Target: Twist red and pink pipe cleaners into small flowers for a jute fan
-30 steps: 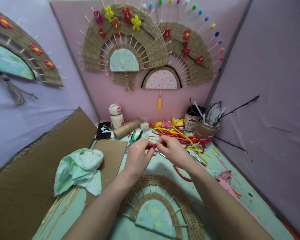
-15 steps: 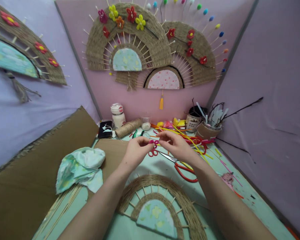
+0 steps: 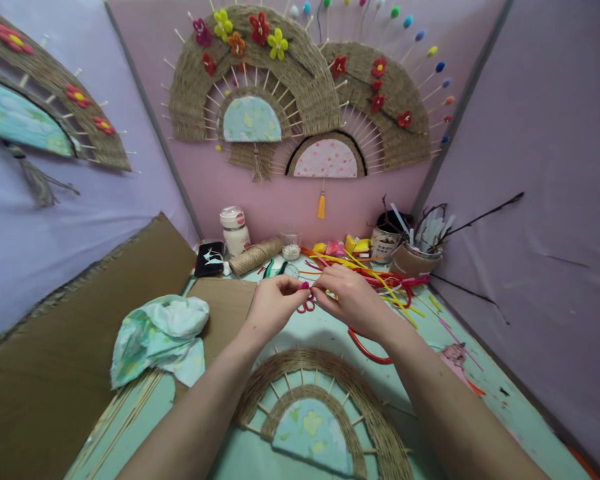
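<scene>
My left hand [image 3: 275,303] pinches a small magenta pipe-cleaner flower [image 3: 305,286] between thumb and fingertips. From the other side, the thumb and fingers of my right hand [image 3: 349,297] close on the same flower's edge, and the fingertips cover most of it. A red pipe-cleaner flower shape [image 3: 307,306] lies on the table just beneath. Under my right hand are scissors, of which mainly a red handle [image 3: 367,349] shows. Nearer to me, between my forearms, lies a half-round woven twine fan [image 3: 315,363] with a green floral cloth centre.
Crumpled floral cloth [image 3: 163,333] and cardboard [image 3: 80,340] are at left, beside thin sticks [image 3: 123,420]. Toward the back are a twine roll [image 3: 255,257], a white bottle [image 3: 235,230], yellow and red pipe cleaners [image 3: 385,283] and a pot of twigs [image 3: 415,257]. Finished fans [image 3: 300,87] hang behind.
My right hand has moved left to meet my left hand, and its fingers have closed at the magenta flower. It now hides the scissor blades.
</scene>
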Tool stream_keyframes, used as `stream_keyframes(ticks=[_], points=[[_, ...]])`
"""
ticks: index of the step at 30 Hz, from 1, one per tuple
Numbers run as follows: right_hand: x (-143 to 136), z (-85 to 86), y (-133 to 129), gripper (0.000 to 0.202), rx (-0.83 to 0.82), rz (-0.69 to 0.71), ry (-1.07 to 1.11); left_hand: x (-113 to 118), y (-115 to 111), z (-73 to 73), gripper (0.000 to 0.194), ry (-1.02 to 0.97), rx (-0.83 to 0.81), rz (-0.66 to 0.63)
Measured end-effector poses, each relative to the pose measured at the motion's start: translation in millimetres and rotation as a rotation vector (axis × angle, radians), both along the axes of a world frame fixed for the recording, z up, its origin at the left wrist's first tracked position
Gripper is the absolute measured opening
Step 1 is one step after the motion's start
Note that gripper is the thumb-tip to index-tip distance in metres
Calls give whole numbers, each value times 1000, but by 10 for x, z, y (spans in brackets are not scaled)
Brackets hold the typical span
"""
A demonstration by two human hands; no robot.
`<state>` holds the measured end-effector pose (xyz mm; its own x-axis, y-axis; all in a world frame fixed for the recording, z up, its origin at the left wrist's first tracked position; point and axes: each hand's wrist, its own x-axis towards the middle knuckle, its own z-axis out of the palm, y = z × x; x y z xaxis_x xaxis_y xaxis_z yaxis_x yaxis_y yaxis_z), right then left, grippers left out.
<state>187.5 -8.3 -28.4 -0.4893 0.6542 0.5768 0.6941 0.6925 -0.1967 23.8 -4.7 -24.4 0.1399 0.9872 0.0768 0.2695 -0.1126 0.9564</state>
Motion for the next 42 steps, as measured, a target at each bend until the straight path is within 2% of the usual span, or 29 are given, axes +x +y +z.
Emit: stream_keyframes(ticks=[3,5,10,15,20,22,26,29,34,42], points=[[-63,-38,-14,21,29,-99,12,20,13,-110,8,83,134,35],[-101,-68,-8,21,-13,-145,48,35,10,-160,9,145,228,70],[-147,-105,15,21,-149,-188,196,49,-8,-171,9,231,324,111],[-177,-92,-2,19,-320,-197,321,51,12,-180,9,179,205,101],[-204,-98,1,18,-450,-245,379,51,60,-246,7,163,199,109],[-182,-102,15,17,-490,-227,369,33,84,-245,7,61,77,45],[-98,-97,45,26,-532,-159,345,-22,112,-164,15,-291,-373,-149],[-48,-85,55,36,-534,-118,343,-49,108,-101,24,-375,-512,-185],[-16,-40,46,40,-563,-87,352,-56,105,-99,28,-375,-479,-176],[-28,-38,22,39,-543,-84,352,-28,83,-85,22,-321,-365,-106]])
